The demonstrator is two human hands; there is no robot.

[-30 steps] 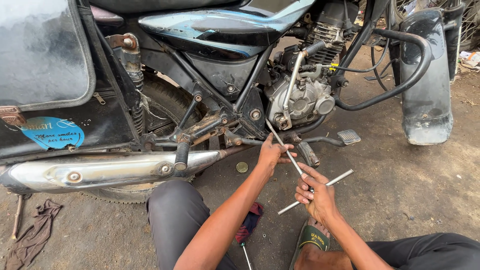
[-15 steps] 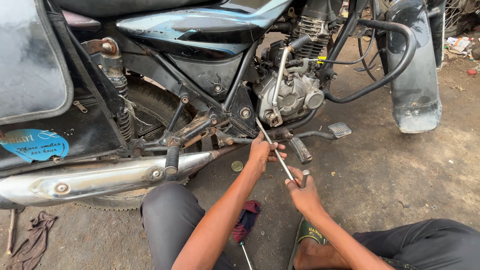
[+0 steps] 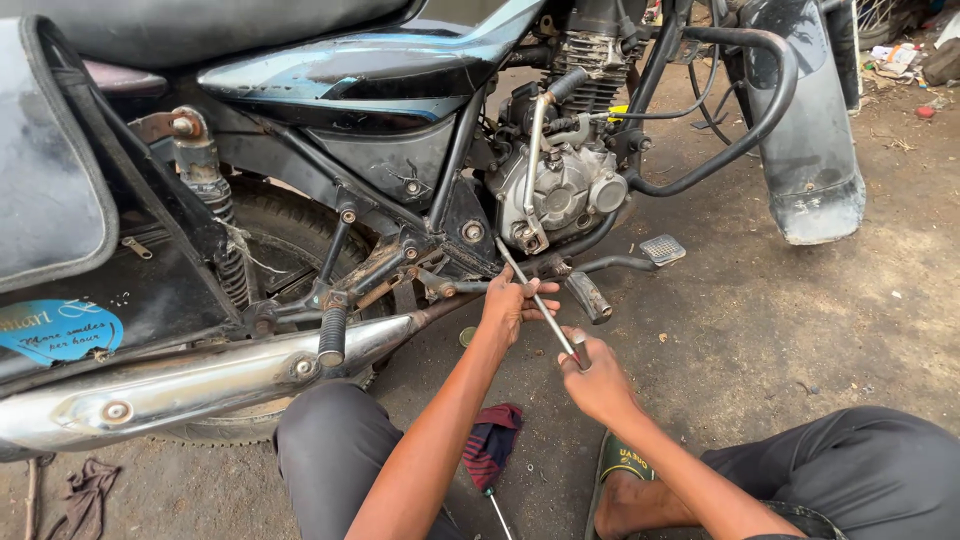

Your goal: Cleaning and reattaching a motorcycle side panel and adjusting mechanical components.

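Both hands, the left hand (image 3: 513, 305) and right hand (image 3: 597, 380), clamp a long socket wrench (image 3: 538, 300) angled into a motorcycle engine (image 3: 560, 190).

I'm looking down at bare, packed dirt ground (image 3: 800, 330), grey-brown and stained darker under the motorcycle (image 3: 400, 180), whose rear tyre (image 3: 280, 240) stands on it. A red and dark cloth (image 3: 490, 445) lies crumpled on the dirt between my knees, with a thin screwdriver (image 3: 497, 512) just beside it. A brownish rag (image 3: 85, 490) sits at the lower left. A small round disc (image 3: 467, 336) rests near the exhaust. My sandalled foot (image 3: 630, 485) is planted on the ground. Litter (image 3: 905, 60) lies at the far upper right.
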